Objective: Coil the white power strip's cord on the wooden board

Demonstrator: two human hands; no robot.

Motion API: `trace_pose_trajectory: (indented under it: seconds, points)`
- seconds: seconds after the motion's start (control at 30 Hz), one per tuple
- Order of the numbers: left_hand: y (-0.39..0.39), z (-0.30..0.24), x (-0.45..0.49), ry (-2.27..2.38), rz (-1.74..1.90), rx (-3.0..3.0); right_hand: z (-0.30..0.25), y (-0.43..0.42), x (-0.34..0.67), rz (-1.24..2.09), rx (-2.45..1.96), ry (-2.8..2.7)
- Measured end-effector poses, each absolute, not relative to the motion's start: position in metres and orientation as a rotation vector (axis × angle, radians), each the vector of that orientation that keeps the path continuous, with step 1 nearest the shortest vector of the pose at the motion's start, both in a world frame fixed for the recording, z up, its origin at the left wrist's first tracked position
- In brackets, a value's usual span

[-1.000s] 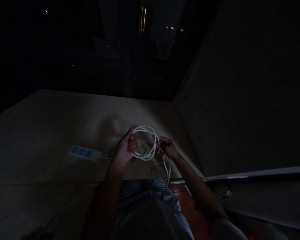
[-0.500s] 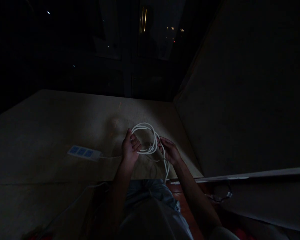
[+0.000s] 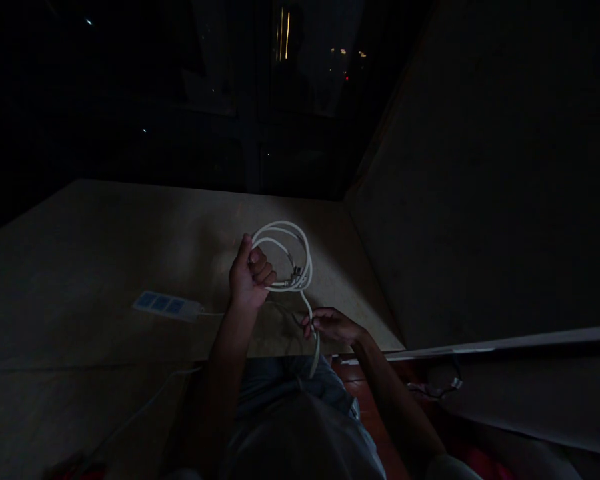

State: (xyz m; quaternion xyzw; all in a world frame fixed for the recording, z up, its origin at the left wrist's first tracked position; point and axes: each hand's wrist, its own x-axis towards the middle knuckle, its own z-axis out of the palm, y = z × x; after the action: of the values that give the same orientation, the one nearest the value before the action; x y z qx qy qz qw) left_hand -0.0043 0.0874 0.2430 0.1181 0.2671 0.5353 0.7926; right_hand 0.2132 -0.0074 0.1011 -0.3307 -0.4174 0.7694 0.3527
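My left hand (image 3: 251, 275) is closed around one side of a coiled white power cord (image 3: 306, 250), holding the loops up above the table. A plug (image 3: 297, 275) with metal prongs shows at the lower right of the coil. Below it, my right hand (image 3: 330, 325) pinches the cord's hanging length between thumb and fingers, near the table's front edge. Left of my left hand lies a white power strip (image 3: 167, 305) with blue socket faces. Its cord runs right and passes behind my left forearm.
The light tabletop (image 3: 130, 220) meets an upright panel (image 3: 480, 200) on the right and a dark window (image 3: 300, 87) at the back. Another thin cord (image 3: 150, 403) crosses the lower left. A dark cable (image 3: 435, 393) lies at lower right.
My left hand has lifted the coil up and slightly left. My right hand has moved down from the coil's side to the hanging cord. The plug shows more clearly now.
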Motion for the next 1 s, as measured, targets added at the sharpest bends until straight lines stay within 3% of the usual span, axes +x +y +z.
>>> trace_pose_trajectory:
  seconds: [0.23,0.63,1.0]
  points:
    - [0.081,0.239,-0.001,0.554,1.124,0.244,0.107,-0.01,0.211,2.049,-0.847,-1.216]
    - [0.077,0.224,-0.001,0.456,1.022,0.149,0.108,-0.002,0.194,2.101,-0.595,-0.925]
    - [0.077,0.22,-0.001,0.379,1.018,0.085,0.093,0.008,0.196,2.125,-0.64,-0.816]
